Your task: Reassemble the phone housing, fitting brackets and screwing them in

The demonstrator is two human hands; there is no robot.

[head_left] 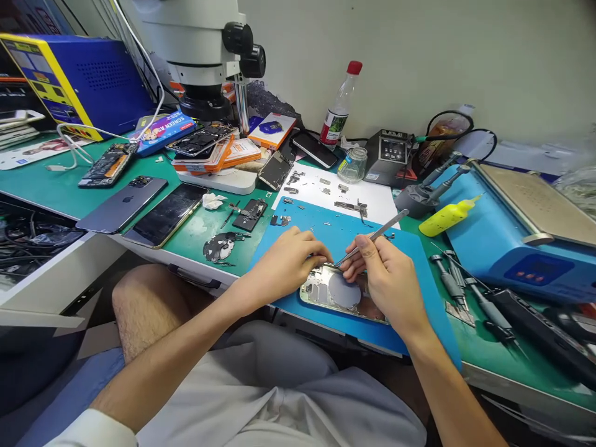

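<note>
An opened phone housing (336, 293) lies on a blue work mat (326, 226) at the bench's front edge. My left hand (291, 264) rests on the housing's upper left corner with its fingers curled down onto it. My right hand (388, 276) pinches metal tweezers (375, 236), whose tips point down into the housing's top edge between the two hands. The lower right of the housing is hidden under my right hand.
Small parts lie on a white sheet (377, 202) behind the mat. Two phones (121, 203) lie at the left, a microscope (205, 56) stands behind. A yellow squeeze bottle (446, 217), a blue heating station (512, 248) and screwdrivers (459, 292) sit at the right.
</note>
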